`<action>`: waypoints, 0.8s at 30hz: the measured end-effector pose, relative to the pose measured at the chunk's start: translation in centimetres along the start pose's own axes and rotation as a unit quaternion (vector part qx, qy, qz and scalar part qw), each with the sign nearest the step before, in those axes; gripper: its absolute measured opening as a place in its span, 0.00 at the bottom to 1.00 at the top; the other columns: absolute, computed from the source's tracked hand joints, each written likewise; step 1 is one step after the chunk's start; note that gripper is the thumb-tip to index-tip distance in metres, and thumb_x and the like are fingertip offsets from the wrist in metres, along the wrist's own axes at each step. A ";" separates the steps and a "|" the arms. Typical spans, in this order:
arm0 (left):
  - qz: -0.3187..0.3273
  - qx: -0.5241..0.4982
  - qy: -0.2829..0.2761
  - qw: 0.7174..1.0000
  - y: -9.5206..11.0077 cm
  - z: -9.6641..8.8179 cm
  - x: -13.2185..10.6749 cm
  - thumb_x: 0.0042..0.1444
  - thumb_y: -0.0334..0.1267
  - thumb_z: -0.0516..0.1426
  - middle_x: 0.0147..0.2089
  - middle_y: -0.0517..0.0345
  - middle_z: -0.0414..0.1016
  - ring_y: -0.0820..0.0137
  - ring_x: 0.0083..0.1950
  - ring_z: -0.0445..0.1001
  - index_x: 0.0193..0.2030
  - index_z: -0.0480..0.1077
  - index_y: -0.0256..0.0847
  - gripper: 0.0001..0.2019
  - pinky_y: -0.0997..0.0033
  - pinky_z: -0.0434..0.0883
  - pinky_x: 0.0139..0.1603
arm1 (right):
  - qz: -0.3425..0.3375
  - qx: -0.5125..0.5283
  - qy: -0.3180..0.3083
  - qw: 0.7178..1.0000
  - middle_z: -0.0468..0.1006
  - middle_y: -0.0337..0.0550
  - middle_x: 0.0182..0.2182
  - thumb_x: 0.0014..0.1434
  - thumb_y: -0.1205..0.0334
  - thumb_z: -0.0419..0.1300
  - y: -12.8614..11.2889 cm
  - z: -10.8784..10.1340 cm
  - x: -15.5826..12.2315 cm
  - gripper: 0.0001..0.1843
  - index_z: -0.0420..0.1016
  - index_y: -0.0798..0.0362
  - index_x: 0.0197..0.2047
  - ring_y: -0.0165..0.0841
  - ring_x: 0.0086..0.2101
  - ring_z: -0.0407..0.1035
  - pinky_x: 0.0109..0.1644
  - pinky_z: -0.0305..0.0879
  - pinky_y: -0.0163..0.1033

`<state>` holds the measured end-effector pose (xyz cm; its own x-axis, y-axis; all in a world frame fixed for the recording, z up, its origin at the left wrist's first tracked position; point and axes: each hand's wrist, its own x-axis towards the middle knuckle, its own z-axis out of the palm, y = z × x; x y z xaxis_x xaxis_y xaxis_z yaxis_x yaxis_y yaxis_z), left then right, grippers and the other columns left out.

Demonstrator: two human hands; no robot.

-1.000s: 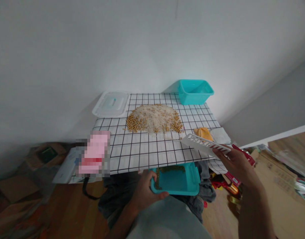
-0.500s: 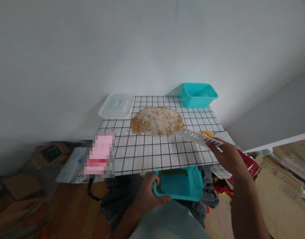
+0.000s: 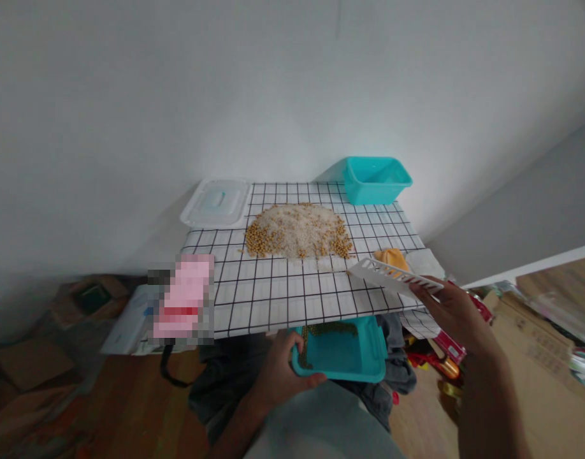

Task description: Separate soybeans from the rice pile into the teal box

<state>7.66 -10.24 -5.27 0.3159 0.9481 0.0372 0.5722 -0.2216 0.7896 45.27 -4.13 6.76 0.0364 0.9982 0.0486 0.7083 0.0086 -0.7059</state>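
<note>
My left hand (image 3: 285,366) grips the left end of a turquoise plastic box (image 3: 369,373), which sits below the table's front edge. Small green beans (image 3: 333,328) lie along the box's far and left sides. In my right hand (image 3: 452,312) is a flat white slotted plastic piece (image 3: 385,275), tilted over the table's right part; its exact kind I cannot tell. Beyond its tip spreads a heap of white rice grains (image 3: 297,229) mixed with yellow soybeans (image 3: 259,243).
A white cloth with black grid lines (image 3: 268,299) covers the table. At the back stand a second turquoise box (image 3: 376,185) and a clear lid (image 3: 218,203). A blurred-out pink item (image 3: 185,296) is at the front left, an orange cloth (image 3: 392,258) at the right, cardboard (image 3: 526,376) below.
My right hand has drawn the white slotted piece away from the heap, toward me and to the right. My left hand stays on the box.
</note>
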 end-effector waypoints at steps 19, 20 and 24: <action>0.016 -0.002 0.004 1.000 0.6 0.7 0.3 0.42 0.54 0.70 0.38 0.60 0.64 0.66 0.39 0.67 0.36 0.62 0.43 0.26 0.68 0.64 0.39 | 0.016 -0.008 -0.003 1.000 0.83 0.44 0.51 0.66 0.47 0.58 0.0 -0.5 -2.9 0.20 0.80 0.47 0.55 0.46 0.52 0.76 0.51 0.75 0.44; 0.015 -0.004 0.002 1.000 0.6 0.6 0.2 0.42 0.54 0.70 0.38 0.60 0.65 0.66 0.39 0.67 0.36 0.62 0.43 0.26 0.69 0.65 0.39 | 0.020 -0.005 0.000 1.000 0.83 0.44 0.50 0.66 0.47 0.58 0.0 -0.5 -2.8 0.20 0.80 0.47 0.55 0.46 0.52 0.76 0.52 0.75 0.44; 0.013 -0.010 -0.004 1.000 0.6 0.6 0.1 0.44 0.53 0.70 0.40 0.59 0.64 0.66 0.40 0.67 0.37 0.61 0.43 0.26 0.68 0.65 0.40 | 0.008 -0.001 0.000 1.000 0.83 0.45 0.51 0.66 0.47 0.58 -0.1 -0.4 -2.4 0.21 0.80 0.47 0.56 0.46 0.53 0.76 0.54 0.74 0.46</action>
<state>8.47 -10.41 -5.14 0.3357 0.9405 0.0535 0.5480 -0.2411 0.8010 45.38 -6.60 6.96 0.0470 0.9982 0.0376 0.7095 -0.0069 -0.7047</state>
